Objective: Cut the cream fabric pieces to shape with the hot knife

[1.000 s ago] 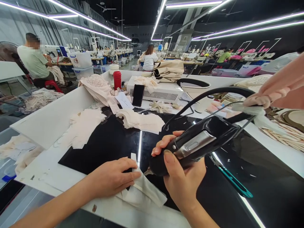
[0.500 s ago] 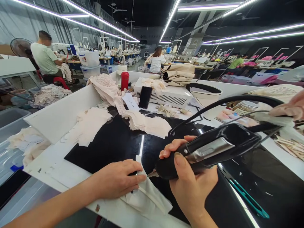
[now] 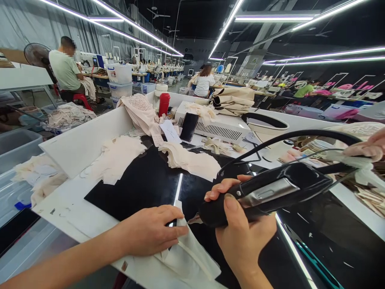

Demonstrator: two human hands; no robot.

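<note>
My left hand (image 3: 150, 230) lies on a cream fabric piece (image 3: 192, 257) at the front edge of the table, its fingers stretched out and slightly apart. A narrow end of that cloth sticks out past the fingertips. My right hand (image 3: 240, 228) is wrapped round a black corded hand tool (image 3: 267, 194) with a metal plate along its side. The tool's small pointed metal tip (image 3: 195, 219) faces left, close to the cloth's edge; whether it touches, I cannot tell. Another person's hand (image 3: 367, 148) at the right edge is by the tool's cable, near some pale material.
A glossy black sheet (image 3: 135, 180) covers the table. Cream fabric stacks (image 3: 192, 160) and loose pieces (image 3: 120, 156) lie beyond my hands. A phone (image 3: 189, 126), a red bottle (image 3: 164, 104) and a white vented box (image 3: 210, 122) stand behind. Teal tweezers (image 3: 315, 261) lie right.
The view has shifted, so the surroundings appear slightly further right and lower. Both hands keep nearly the same places on the cloth and the tool.
</note>
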